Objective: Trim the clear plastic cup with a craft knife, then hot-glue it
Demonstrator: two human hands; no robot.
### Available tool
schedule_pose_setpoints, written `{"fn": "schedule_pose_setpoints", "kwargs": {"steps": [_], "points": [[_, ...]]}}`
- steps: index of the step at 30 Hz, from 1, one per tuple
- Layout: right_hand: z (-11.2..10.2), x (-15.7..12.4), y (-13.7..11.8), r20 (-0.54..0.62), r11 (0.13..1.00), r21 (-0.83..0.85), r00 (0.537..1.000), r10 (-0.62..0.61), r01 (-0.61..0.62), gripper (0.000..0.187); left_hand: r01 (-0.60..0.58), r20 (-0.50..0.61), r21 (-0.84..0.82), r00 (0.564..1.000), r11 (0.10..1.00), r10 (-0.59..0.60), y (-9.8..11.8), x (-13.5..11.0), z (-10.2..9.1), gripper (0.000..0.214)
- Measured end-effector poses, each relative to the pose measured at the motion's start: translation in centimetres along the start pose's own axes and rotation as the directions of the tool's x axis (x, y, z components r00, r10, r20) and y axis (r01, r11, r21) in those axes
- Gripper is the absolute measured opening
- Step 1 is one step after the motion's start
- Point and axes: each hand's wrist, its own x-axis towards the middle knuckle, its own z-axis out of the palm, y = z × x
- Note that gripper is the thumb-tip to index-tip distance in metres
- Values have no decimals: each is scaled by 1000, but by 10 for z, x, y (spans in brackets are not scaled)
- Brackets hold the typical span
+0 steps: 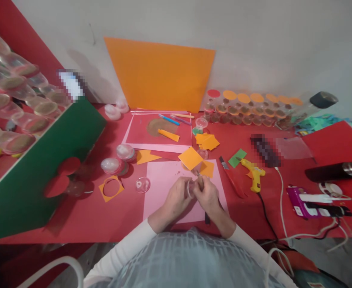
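My left hand [176, 198] and my right hand [208, 196] meet over a pink paper sheet [161, 188] on the red table. The left fingers curl round a small clear plastic cup lid [189, 188]. An orange paper square [190, 158] sticks up just beyond the hands, and the pinched right fingers seem to hold it, though the grip is hard to see. A second orange piece [207, 169] lies by the right hand. Another clear cup [143, 184] stands on the pink sheet's left edge.
A yellow glue gun [254, 173] and a red craft knife [231, 178] lie to the right, with cables and a power strip [317, 200] beyond. Rows of lidded clear cups [251, 108] line the wall, a large orange sheet [161, 74] leans there, and a green board [38, 168] rises left.
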Motion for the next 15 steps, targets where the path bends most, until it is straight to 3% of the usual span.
{"fn": "schedule_pose_setpoints", "kwargs": {"steps": [9, 15], "points": [[-1, -1, -5, 154, 963, 235, 983, 98, -133, 16, 37, -17, -77, 999, 996, -38, 6, 5, -4, 24], [6, -4, -5, 81, 969, 226, 993, 84, -101, 15, 21, -29, -38, 999, 999, -22, 2, 2, -2, 26]]}}
